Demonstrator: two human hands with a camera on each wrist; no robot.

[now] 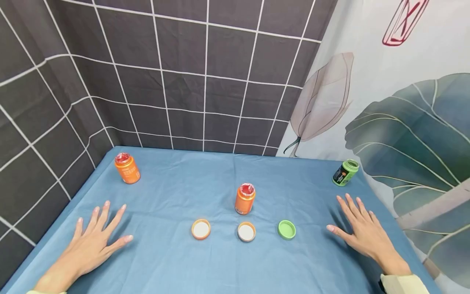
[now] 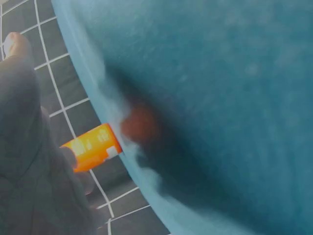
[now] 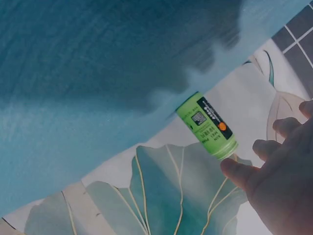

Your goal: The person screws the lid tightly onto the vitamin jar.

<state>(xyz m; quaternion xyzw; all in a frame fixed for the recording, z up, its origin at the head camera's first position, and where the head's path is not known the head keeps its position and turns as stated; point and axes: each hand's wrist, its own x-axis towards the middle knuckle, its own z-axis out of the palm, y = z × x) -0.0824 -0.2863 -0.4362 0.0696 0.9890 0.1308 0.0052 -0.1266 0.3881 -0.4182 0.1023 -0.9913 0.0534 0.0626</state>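
My left hand (image 1: 92,241) is spread over the left of the table with nothing in it. Beyond its fingertips stands an orange bottle (image 1: 128,170) without a lid, its mouth lined in red; the left wrist view shows this orange bottle (image 2: 93,148) past the dark hand. On the right, my right hand (image 1: 365,232) has its fingers extended and is likewise bare. A lidless green bottle (image 1: 344,173) with a black label stands just past it, and the right wrist view shows the green bottle (image 3: 208,126) near its fingers. A second open orange bottle (image 1: 244,200) stands mid-table.
Three lids lie in a row near the front: an orange-rimmed lid (image 1: 200,229), another orange-rimmed lid (image 1: 246,232) and a green lid (image 1: 287,230), insides up. Blue cloth (image 1: 176,188) covers the table. Behind hang a dark gridded curtain (image 1: 183,90) and a leaf-printed curtain (image 1: 415,134).
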